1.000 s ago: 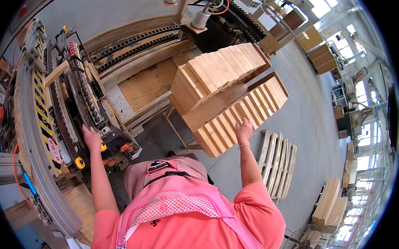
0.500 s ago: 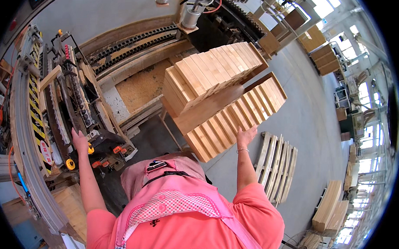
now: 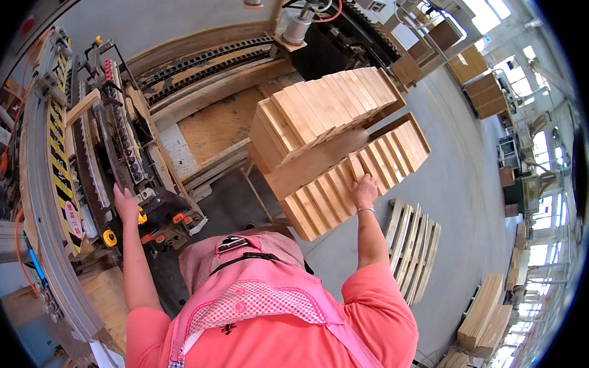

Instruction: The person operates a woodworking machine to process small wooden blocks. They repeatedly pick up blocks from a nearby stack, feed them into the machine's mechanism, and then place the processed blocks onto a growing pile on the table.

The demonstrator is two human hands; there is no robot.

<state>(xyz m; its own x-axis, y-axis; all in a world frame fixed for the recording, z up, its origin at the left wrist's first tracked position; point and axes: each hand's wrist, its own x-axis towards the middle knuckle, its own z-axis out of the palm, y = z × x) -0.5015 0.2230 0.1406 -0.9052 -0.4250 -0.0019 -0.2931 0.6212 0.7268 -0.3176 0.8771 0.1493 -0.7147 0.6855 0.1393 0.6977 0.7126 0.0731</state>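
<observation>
My right hand [image 3: 366,192] is closed over the near edge of a light wooden board [image 3: 355,165] in the nearer row. That board stands a little above its neighbours. The nearer row of wooden boards [image 3: 318,206] and a taller stack of boards [image 3: 327,105] sit on a brown wooden stand [image 3: 291,179]. My left hand [image 3: 126,203] lies at the near end of the machine's metal rail [image 3: 100,191], fingers stretched forward with nothing visible in them. Its fingertips are partly lost against the machine. A yellow round knob [image 3: 109,238] is close to that hand.
Black-and-yellow striped tape [image 3: 62,179] runs along the machine's left side. Orange-handled clamps [image 3: 180,218] stick out near my left forearm. A slatted pallet [image 3: 410,251] lies on the floor at right, with stacked planks [image 3: 482,310] farther off. A pneumatic cylinder [image 3: 297,29] hangs at the back.
My right hand has gone from lying open on the nearer row to gripping one board, which has risen slightly. My left hand stays at the machine. The whole view has shifted a little.
</observation>
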